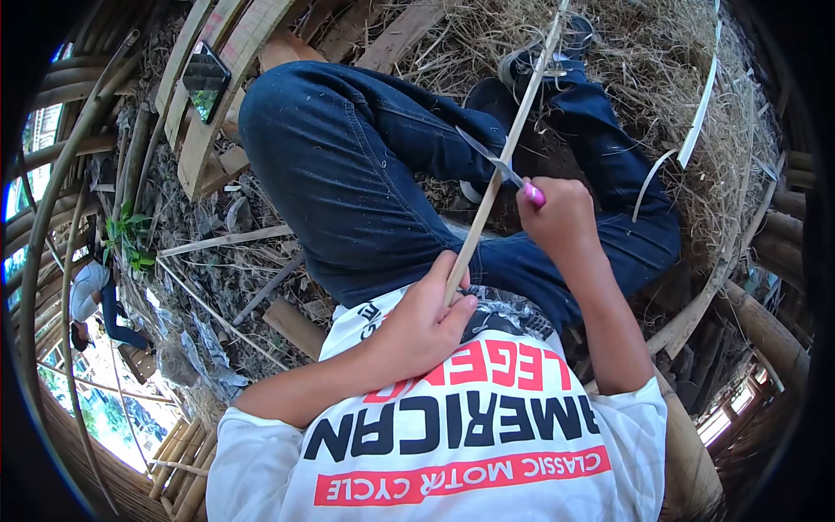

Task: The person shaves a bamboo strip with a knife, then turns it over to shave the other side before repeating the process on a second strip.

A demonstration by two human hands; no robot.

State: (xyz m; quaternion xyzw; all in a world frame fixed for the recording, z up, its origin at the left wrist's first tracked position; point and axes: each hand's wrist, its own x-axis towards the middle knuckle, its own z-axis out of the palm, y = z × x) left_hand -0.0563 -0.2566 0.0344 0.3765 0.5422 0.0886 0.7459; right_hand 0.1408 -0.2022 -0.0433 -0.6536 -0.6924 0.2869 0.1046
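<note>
A long, pale bamboo strip (524,109) runs from my lap up past my shoes. My left hand (432,315) is wrapped round its lower end, close to my shirt. In my right hand (559,217) is a knife (489,155) with a pink handle, gripped in a closed fist. The knife's blade lies across the strip, pointing up and to the left, and appears to touch it. Most of the handle is hidden by my fingers.
Wooden planks (202,143) with a phone (206,83) on them lie at the upper left. Dry shavings (670,78) cover the ground on the right. Bamboo poles (757,326) stand at the sides. Another person (94,296) is at the far left.
</note>
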